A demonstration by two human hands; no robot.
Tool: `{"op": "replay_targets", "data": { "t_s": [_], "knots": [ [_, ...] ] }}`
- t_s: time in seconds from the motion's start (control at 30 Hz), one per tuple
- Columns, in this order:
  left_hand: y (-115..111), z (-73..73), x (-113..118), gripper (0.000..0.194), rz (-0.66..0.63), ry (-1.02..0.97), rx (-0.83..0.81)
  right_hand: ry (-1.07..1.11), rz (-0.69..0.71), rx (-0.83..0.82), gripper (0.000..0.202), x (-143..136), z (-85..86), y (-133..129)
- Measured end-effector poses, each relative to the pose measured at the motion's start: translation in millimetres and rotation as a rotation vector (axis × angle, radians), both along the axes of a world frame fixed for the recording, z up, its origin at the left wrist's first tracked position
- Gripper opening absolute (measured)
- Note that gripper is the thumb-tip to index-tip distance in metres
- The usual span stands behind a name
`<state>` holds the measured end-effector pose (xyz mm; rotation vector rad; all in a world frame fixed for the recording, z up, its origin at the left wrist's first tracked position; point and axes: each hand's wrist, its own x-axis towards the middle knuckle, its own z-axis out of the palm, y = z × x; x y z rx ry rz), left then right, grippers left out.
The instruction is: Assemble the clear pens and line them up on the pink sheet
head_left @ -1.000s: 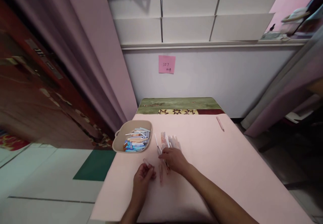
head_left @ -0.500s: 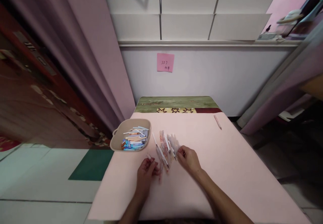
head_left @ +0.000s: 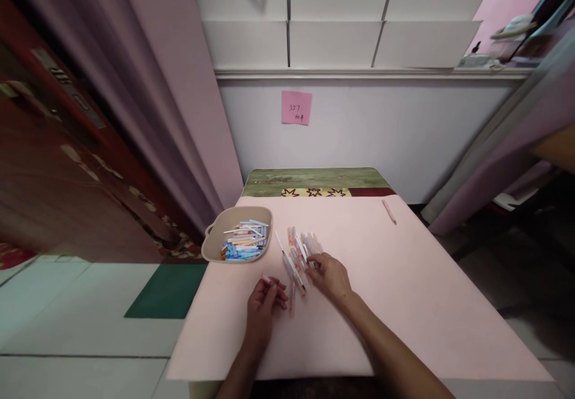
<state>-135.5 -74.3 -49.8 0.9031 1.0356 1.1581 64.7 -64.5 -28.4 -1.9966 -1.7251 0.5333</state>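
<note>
Pink-topped table (head_left: 404, 303): pen pile (head_left: 294, 271) lies R of tub (head_left: 220, 231). R hand (head_left: 331, 274) has shifted L onto pile edge, fingers curled, grip can't tell; L hand (head_left: 264, 303) pinches a pen (head_left: 266, 278), so handling prob ongoing

in the left grip (head_left: 265, 304), fingers cover all but the end of a pale piece (head_left: 266, 278), too little to tell what it is. the right grip (head_left: 332, 276) hides part of the heaped pens (head_left: 294, 267); whether its fingertips pinch one is unclear. the clear ones blur together, beyond counting. the lower line on the pink note (head_left: 296, 107) is too small to read. both forearms (head_left: 390, 345) run off the bottom edge, the red door (head_left: 49, 171) off the left.
</note>
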Motion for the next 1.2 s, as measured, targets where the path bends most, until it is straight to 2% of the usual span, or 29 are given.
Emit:
{"op": "replay_targets", "data": {
  "t_s": [0.13, 0.23, 0.5, 0.67, 0.83, 0.9, 1.0, 1.1, 1.2],
  "knots": [
    [-0.2, -2.9, -0.8, 0.028, -0.007, -0.005, -0.003, 0.083, -0.102, 0.078, 0.022, 13.3, -10.5, -13.9],
    [0.4, -5.4, -0.9, 0.032, -0.001, -0.019, -0.01, 0.047, -0.119, 0.063, 0.02, 11.9, -11.9, -17.1],
    [0.1, -10.6, -1.8, 0.035, -0.02, -0.078, 0.021, -0.31, -0.115, -0.092, 0.029, -18.3, 0.8, 4.3],
    [-1.4, -9.6, -0.4, 0.035, -0.017, -0.079, 0.033, -0.352, -0.092, -0.108, 0.024, -29.0, 4.0, 9.7],
    [-4.3, -6.5, -2.0, 0.026, -0.029, -0.085, 0.054, -0.34, -0.11, -0.063, 0.021, -19.5, 12.4, -4.7],
    [-5.4, -3.1, -2.5, 0.022, -0.051, -0.095, 0.027, -0.213, -0.155, 0.004, 0.02, -10.0, 11.0, -15.6],
    [-7.5, 5.2, 1.5, 0.015, -0.076, -0.165, -0.054, 0.299, -0.163, 0.05, 0.016, -2.4, -0.7, -32.8],
    [-12.7, 13.6, 12.2, 0.014, -0.08, -0.321, -0.115, 0.86, -0.149, 0.001, 0.018, -10.6, -14.8, -47.0],
    [-21.4, 16.3, 23.3, 0.017, -0.076, -0.369, -0.149, 1.109, -0.073, 0.025, 0.023, -27.2, -19.8, -57.0]
  ]
}}
